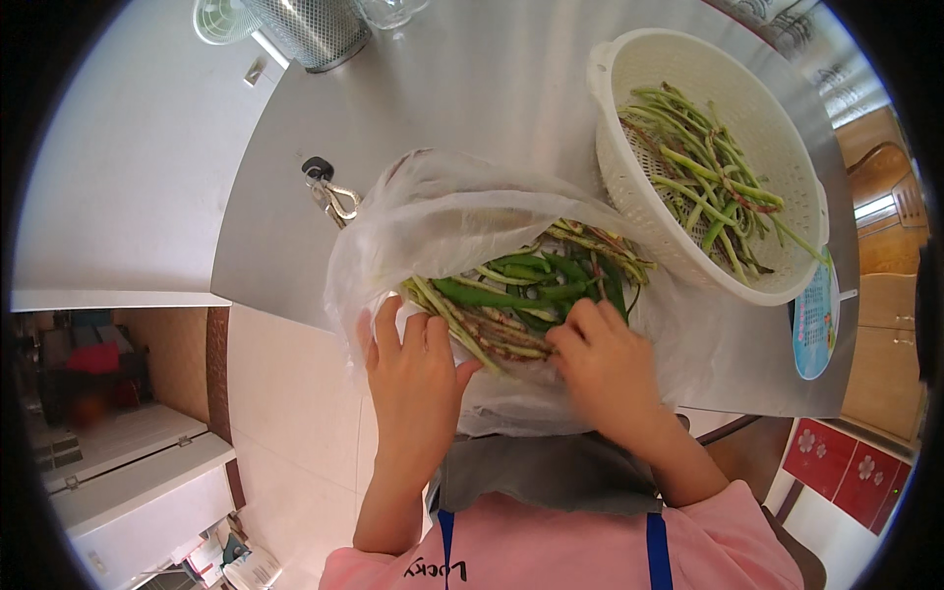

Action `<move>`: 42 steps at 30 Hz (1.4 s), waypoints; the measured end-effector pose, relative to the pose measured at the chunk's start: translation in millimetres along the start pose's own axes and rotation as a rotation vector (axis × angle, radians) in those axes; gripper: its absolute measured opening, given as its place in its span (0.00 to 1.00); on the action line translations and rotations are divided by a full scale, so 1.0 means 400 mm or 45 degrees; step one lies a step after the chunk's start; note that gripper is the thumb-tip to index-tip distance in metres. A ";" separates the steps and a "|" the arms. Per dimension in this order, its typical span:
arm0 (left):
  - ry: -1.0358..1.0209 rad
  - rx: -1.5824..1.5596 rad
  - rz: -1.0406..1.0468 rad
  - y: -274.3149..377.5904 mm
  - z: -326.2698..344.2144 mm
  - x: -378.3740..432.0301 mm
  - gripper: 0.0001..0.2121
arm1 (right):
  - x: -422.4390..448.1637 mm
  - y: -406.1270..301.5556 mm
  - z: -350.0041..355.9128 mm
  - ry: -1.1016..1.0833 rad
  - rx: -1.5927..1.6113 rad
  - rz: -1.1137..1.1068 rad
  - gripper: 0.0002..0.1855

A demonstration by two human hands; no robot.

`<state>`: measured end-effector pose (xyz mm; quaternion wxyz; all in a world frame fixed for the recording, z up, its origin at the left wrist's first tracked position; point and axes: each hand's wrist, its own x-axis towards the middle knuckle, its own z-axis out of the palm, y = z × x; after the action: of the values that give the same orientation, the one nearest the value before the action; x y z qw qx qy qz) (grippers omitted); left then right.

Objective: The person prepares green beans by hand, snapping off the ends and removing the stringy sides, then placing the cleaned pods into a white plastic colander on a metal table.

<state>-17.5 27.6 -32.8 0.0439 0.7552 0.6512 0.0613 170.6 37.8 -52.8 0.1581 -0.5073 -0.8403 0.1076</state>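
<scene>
A translucent plastic bag (442, 228) lies wide on the table near my body, its mouth spread around long beans (509, 332) and green peppers (516, 297). My left hand (417, 361) rests at the bag's left side, fingers spread along the edge of the beans; whether it grips any is unclear. Over the right part of the beans, my right hand (605, 354) has its fingers bent down and slightly blurred; what they pinch is hidden. Beyond it stands a white plastic colander (619, 162) holding more long beans (700, 169).
A metal table (280, 273) carries a bunch of keys (332, 195) left of the bag. At its far side stand a metal mesh holder (317, 33) and a clear glass container (394, 11). A blue printed fan (811, 324) lies partly under the colander.
</scene>
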 end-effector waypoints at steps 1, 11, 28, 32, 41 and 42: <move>0.043 -0.005 0.008 0.004 0.011 0.011 0.22 | 0.006 0.014 -0.005 0.005 -0.004 0.005 0.07; 0.250 -0.179 -0.033 0.026 -0.043 0.037 0.15 | 0.019 0.018 -0.079 0.328 0.446 0.221 0.08; 0.595 -0.881 0.344 0.141 -0.075 -0.027 0.15 | 0.008 -0.022 -0.095 0.377 1.113 0.075 0.16; 0.638 -0.889 0.277 0.137 -0.083 -0.030 0.11 | 0.010 -0.027 -0.085 0.450 0.896 -0.001 0.16; 0.632 -0.700 0.105 0.119 -0.102 -0.052 0.07 | 0.017 -0.043 -0.057 0.541 0.668 -0.087 0.15; 0.601 -0.681 0.050 0.113 -0.108 -0.061 0.08 | 0.018 -0.043 -0.052 0.540 0.675 -0.095 0.15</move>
<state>16.9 -3.8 15.6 0.0871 0.6943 0.5898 0.4031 161.2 36.6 -26.4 0.4594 -0.4286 -0.7495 0.2086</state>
